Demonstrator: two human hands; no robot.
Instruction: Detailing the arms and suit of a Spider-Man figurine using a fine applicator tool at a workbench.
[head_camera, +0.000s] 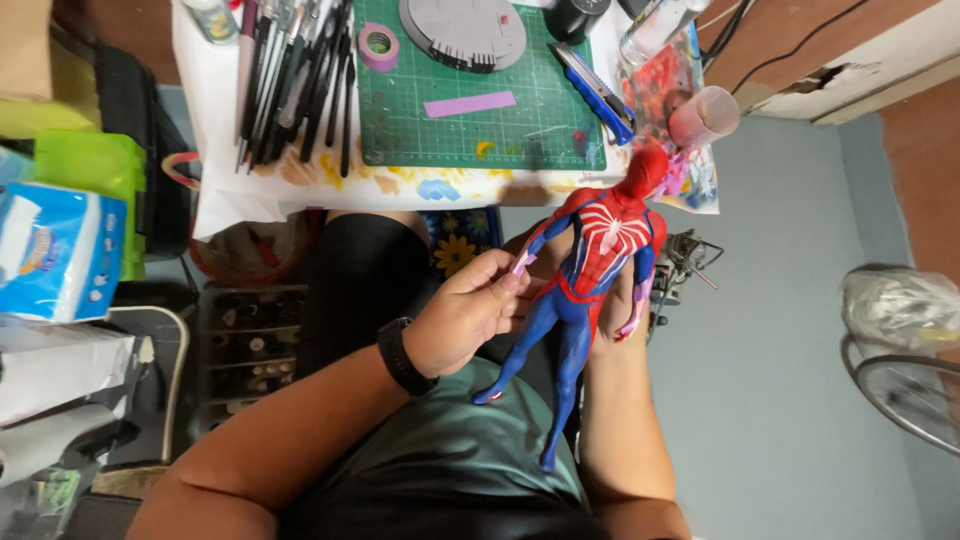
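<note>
1. Left hand, black watch on wrist, pinches the wrist of a red-and-blue action figure
2. Right hand behind the figure's torso; grip hidden, cannot tell
3. Figure held over lap, just below green cutting mat

Black wristwatch, grey-green shirt, black shorts, bare forearms.

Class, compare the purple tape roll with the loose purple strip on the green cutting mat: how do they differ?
The tape roll is a wound ring with an open centre; the strip is a flat, straight rectangle. The roll lies at the cutting mat's left edge, by the brushes; the strip lies nearer the middle, below the grey disc. Both are purple, rest on the mat and are untouched by either hand.
</note>
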